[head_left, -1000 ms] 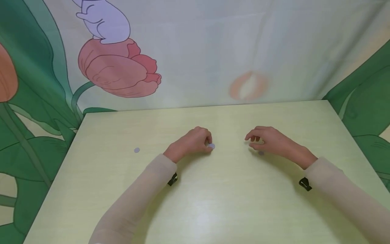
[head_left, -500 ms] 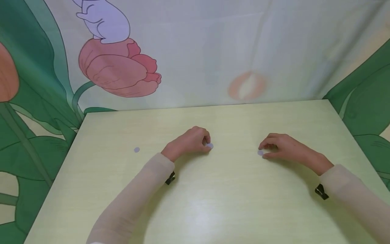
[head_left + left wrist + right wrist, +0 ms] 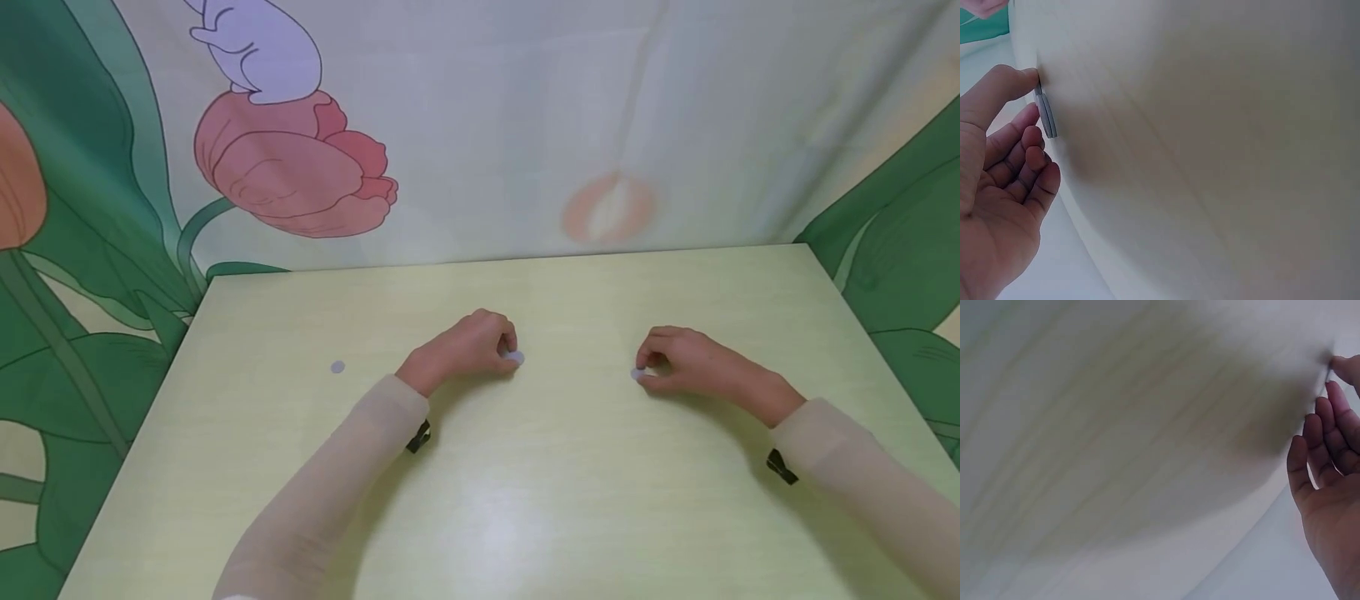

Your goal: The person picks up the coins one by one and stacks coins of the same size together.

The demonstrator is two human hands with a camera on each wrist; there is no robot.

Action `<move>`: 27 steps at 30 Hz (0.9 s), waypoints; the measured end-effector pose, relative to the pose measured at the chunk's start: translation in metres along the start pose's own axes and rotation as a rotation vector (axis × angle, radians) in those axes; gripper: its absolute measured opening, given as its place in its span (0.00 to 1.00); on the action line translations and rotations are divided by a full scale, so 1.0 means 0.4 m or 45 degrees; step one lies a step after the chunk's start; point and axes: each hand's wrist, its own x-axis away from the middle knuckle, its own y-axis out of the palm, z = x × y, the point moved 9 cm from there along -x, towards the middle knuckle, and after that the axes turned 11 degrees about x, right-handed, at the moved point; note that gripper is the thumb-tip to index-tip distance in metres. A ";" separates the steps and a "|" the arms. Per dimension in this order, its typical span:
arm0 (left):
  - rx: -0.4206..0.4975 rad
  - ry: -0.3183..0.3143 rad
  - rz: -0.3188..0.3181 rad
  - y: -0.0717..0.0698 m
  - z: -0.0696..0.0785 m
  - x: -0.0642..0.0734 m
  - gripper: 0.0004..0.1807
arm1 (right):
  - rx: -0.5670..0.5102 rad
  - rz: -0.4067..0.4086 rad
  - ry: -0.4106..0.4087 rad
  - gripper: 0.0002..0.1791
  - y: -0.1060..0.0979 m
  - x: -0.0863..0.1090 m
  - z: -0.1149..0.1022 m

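My left hand (image 3: 468, 346) is low over the table, thumb and forefinger pinching small round grey discs (image 3: 514, 358) at the edges. The left wrist view shows the discs (image 3: 1047, 115) edge-on, lying flat together as a thin stack beside the fingertips. To the right, my right hand (image 3: 693, 365) pinches another flat grey disc (image 3: 637, 374) between thumb and forefinger, close over the tabletop. Its fingers hide most of that disc. In the right wrist view, the right hand (image 3: 1335, 462) has its thumb and fingertips right at the table surface.
A third spot holds a lone grey disc (image 3: 337, 367), lying flat left of my left hand. The pale wood-grain table (image 3: 570, 500) ends at a printed curtain (image 3: 480, 150) behind it. Dark bands (image 3: 782, 467) hang below both sleeves.
My right hand has moved right and back toward me to its disc, and its thumb and forefinger have closed on the edges. The left hand has barely moved.
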 end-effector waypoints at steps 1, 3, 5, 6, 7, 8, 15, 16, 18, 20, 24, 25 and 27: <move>0.000 0.001 -0.003 0.000 0.001 0.000 0.09 | 0.008 -0.003 0.003 0.06 0.002 -0.002 -0.001; -0.003 0.007 -0.010 0.000 0.004 -0.001 0.09 | 0.028 -0.004 0.010 0.07 0.005 -0.005 -0.003; -0.007 0.015 -0.015 0.000 0.008 -0.001 0.08 | 0.057 0.003 0.003 0.07 0.007 -0.007 -0.005; -0.009 0.019 -0.018 0.000 0.009 0.000 0.08 | 0.071 0.008 -0.004 0.07 0.008 -0.008 -0.006; -0.011 0.019 -0.019 0.000 0.010 0.000 0.08 | 0.084 0.014 -0.014 0.07 0.009 -0.008 -0.008; -0.015 0.020 -0.019 0.000 0.011 0.001 0.08 | 0.099 0.022 -0.026 0.07 0.009 -0.009 -0.010; -0.026 -0.003 -0.016 0.000 0.006 0.001 0.09 | 0.176 0.109 -0.141 0.05 0.007 -0.013 -0.024; -0.025 -0.005 -0.017 0.001 0.005 0.001 0.09 | 0.170 0.111 -0.144 0.05 0.006 -0.013 -0.024; -0.027 -0.005 -0.017 0.002 0.004 0.000 0.10 | 0.132 0.106 -0.124 0.05 0.003 -0.013 -0.017; -0.027 -0.010 -0.018 0.003 0.003 -0.001 0.10 | 0.080 0.104 -0.091 0.05 -0.002 -0.015 -0.008; -0.025 -0.021 -0.015 0.001 0.000 -0.002 0.10 | -0.006 0.118 -0.086 0.10 -0.009 -0.023 0.004; -0.025 -0.023 -0.016 0.000 -0.001 -0.002 0.10 | -0.017 0.119 -0.101 0.12 -0.009 -0.028 0.006; -0.025 -0.020 -0.016 -0.001 0.000 -0.002 0.09 | -0.047 0.121 -0.132 0.15 -0.009 -0.036 0.008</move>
